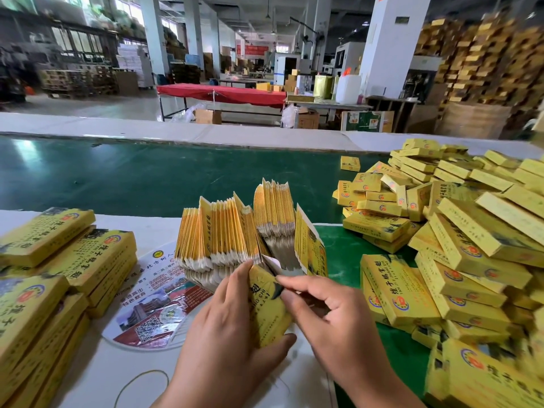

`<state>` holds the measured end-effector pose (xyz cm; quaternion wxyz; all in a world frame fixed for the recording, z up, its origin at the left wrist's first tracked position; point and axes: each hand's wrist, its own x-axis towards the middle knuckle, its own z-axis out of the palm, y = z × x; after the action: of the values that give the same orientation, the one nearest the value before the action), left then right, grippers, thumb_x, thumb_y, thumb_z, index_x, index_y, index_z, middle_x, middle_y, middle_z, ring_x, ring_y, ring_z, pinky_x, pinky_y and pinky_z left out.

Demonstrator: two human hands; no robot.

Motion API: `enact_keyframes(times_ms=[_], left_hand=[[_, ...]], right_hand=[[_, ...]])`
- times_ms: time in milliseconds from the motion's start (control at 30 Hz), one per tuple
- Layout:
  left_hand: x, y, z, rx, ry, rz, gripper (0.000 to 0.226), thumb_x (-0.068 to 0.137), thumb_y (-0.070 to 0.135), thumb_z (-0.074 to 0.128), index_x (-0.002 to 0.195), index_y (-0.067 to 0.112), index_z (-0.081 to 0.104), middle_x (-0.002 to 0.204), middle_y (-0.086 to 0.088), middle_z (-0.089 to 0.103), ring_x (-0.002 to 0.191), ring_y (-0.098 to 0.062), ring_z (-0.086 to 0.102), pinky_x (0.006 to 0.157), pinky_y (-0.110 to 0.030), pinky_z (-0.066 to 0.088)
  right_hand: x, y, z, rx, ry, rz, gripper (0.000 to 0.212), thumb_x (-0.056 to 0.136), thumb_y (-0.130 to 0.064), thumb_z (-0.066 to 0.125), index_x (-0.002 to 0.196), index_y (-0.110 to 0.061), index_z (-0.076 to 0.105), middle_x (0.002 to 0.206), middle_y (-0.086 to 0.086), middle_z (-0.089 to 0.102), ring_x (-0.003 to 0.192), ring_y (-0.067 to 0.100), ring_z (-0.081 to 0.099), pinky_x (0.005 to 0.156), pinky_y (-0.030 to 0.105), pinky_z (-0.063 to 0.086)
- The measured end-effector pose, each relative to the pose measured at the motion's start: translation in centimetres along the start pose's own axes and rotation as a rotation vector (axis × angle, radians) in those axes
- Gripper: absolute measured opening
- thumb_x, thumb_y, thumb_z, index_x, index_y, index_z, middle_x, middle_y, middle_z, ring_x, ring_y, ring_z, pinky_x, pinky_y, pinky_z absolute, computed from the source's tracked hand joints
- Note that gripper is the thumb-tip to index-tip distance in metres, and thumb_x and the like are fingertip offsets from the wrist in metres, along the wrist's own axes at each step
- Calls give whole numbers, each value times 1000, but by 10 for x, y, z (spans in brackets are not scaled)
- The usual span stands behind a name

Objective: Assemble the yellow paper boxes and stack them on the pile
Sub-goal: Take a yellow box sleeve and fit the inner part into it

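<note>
My left hand [226,328] grips a flat yellow paper box [269,307], thumb under its lower edge and fingers behind it. My right hand [326,313] pinches the box's top flap between thumb and forefinger. Just behind stands a fanned bundle of unfolded yellow box blanks [235,231], upright on edge. A big loose pile of assembled yellow boxes [459,245] spreads over the right side. Neat stacks of flat yellow boxes [59,260] lie at the left.
A round printed fan [153,307] lies on the white table under the blanks. A rubber band [141,381] lies near the front edge. A green conveyor belt [147,172] runs across behind. Beyond it are a red-covered table [220,94] and stacked pallets.
</note>
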<state>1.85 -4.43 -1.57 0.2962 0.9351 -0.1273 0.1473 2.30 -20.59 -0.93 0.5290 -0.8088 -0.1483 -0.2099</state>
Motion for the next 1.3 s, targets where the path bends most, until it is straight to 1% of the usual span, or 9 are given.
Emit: enact_keyframes(times_ms=[133, 267, 400, 567, 733, 900, 1000, 1200, 1300], left_hand=[[1, 0, -10, -171, -30, 86, 101, 53, 87, 58, 139, 56, 16, 120, 48, 34, 109, 29, 35, 84, 3, 36], [8, -4, -33, -481, -20, 319, 71, 70, 75, 60, 129, 36, 55, 134, 17, 54, 120, -6, 56, 91, -25, 51], [20, -9, -44, -563, -180, 470, 64, 73, 82, 49, 128, 50, 52, 135, 21, 53, 130, -8, 49, 103, -36, 43], [11, -4, -41, -509, 32, 546, 36, 75, 35, 78, 108, 23, 72, 109, 11, 71, 102, -12, 68, 83, -29, 56], [10, -15, -42, -504, 80, 200, 32, 65, 54, 72, 95, 44, 71, 80, 14, 75, 72, -5, 71, 63, -24, 56], [16, -17, -30, -480, -102, 161, 33, 75, 39, 75, 100, 56, 63, 82, 22, 74, 75, 0, 71, 63, -15, 56], [16, -18, -24, -559, -111, 121, 33, 73, 38, 72, 102, 50, 64, 87, 18, 75, 80, -1, 72, 69, -21, 59], [11, -25, -16, -686, 227, 87, 50, 58, 41, 84, 96, 38, 51, 92, 9, 75, 80, -9, 72, 70, -17, 57], [13, -31, -13, -669, 257, 145, 42, 64, 39, 80, 95, 32, 54, 89, 1, 72, 77, -16, 70, 68, -28, 59]], right_hand=[[4, 2, -6, 60, 66, 107, 20, 88, -10, 71, 93, -28, 79, 83, -15, 76, 76, 3, 71, 62, 15, 54], [13, 10, -20, 262, 120, 292, 21, 93, -8, 63, 83, -18, 79, 70, 3, 72, 62, 18, 66, 54, 31, 55], [18, 17, -20, 496, 106, 535, 25, 95, -2, 57, 76, -3, 73, 58, 9, 57, 49, 13, 55, 44, 24, 45], [13, 15, -9, 587, -100, 693, 24, 90, -4, 60, 68, -5, 70, 61, 14, 53, 50, 18, 52, 43, 26, 45], [10, 6, -12, -15, -154, 309, 34, 95, -40, 53, 74, -20, 71, 65, -4, 67, 61, 8, 61, 61, 28, 51], [7, -8, -23, 228, -279, 82, 20, 79, -37, 63, 96, -30, 71, 85, -8, 74, 78, 6, 69, 68, 19, 54], [5, -4, -21, 156, -307, 29, 27, 81, -27, 71, 108, -31, 68, 94, -7, 77, 86, 12, 73, 78, 30, 60], [6, 4, -16, 143, -302, 42, 28, 82, -28, 71, 108, -36, 64, 96, -11, 77, 88, 11, 74, 81, 27, 59], [6, 6, -12, 159, -261, 37, 33, 81, -30, 73, 108, -38, 55, 98, -11, 77, 84, 11, 73, 77, 21, 56]])
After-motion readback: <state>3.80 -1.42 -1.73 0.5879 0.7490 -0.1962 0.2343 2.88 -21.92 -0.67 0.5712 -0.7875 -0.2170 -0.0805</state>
